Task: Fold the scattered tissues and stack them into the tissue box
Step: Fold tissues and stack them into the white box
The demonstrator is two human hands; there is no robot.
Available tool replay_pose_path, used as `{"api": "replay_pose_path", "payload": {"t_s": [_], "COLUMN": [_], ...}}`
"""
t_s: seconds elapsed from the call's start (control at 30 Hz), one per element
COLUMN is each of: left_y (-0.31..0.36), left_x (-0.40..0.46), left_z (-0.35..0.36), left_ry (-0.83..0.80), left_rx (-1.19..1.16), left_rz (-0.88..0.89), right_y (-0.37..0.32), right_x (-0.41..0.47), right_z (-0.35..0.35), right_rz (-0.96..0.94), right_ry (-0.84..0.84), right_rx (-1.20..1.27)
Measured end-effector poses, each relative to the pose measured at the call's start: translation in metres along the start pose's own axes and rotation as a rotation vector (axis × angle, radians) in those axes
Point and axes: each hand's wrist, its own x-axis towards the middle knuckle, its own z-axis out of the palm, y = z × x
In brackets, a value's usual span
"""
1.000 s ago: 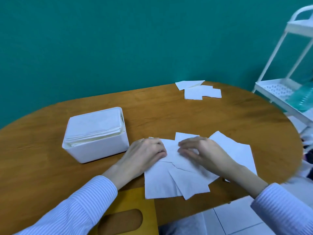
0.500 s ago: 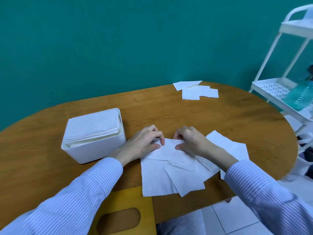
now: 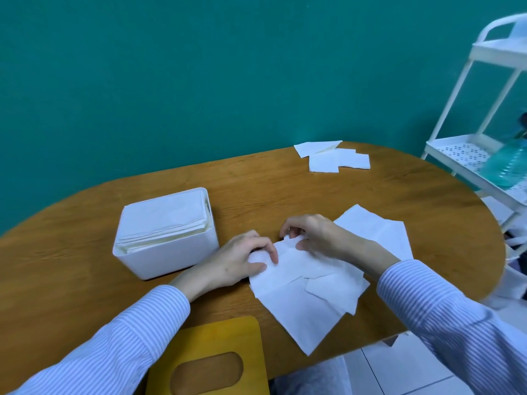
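While the white tissue box is sitting on the oval wooden table to the left, filled near its rim with stacked folded tissues, both hands are working on the top tissue of a loose heap at the table's near edge; the left hand is pinching the sheet's left end with curled fingers and thumb; the right hand is gripping its far edge, fingers bent over it; a smaller cluster of tissues is lying well apart at the far edge; a yellow wooden lid with an oval slot is resting near the left sleeve; a white shelf cart is standing at right.
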Motion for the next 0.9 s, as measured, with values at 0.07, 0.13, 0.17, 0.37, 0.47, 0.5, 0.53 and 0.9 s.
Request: {"api": "replay_pose_path", "payload": {"t_s": [0.07,0.13,0.17,0.37,0.47,0.5,0.53,0.9], "left_y": [0.002,0.005,0.007,0.038,0.05,0.051,0.051,0.029], "left_x": [-0.002,-0.001,0.001,0.03,0.059,0.069,0.078,0.065], "left_z": [-0.003,-0.009,-0.012,-0.037,-0.038,-0.035,-0.03,0.034], "left_ry": [0.033,0.075,0.094,0.289,0.274,0.241,0.2,0.07], "left_rx": [-0.055,-0.093,-0.115,-0.114,-0.094,-0.059,-0.025,-0.11], "left_rz": [0.005,0.023,0.038,0.112,0.134,0.129,0.115,-0.027], "right_y": [-0.003,-0.007,-0.009,-0.026,-0.024,-0.022,-0.018,0.018], "right_x": [-0.003,-0.009,-0.013,-0.049,-0.061,-0.062,-0.063,-0.079], "right_z": [-0.006,-0.014,-0.02,-0.049,-0.041,-0.034,-0.026,-0.012], "right_rz": [0.021,0.038,0.062,0.31,0.404,0.448,0.493,0.547], "right_ry": [0.032,0.068,0.093,0.222,0.254,0.267,0.278,0.126], "right_rx": [0.024,0.038,0.057,0.484,0.602,0.587,0.559,0.125]}}
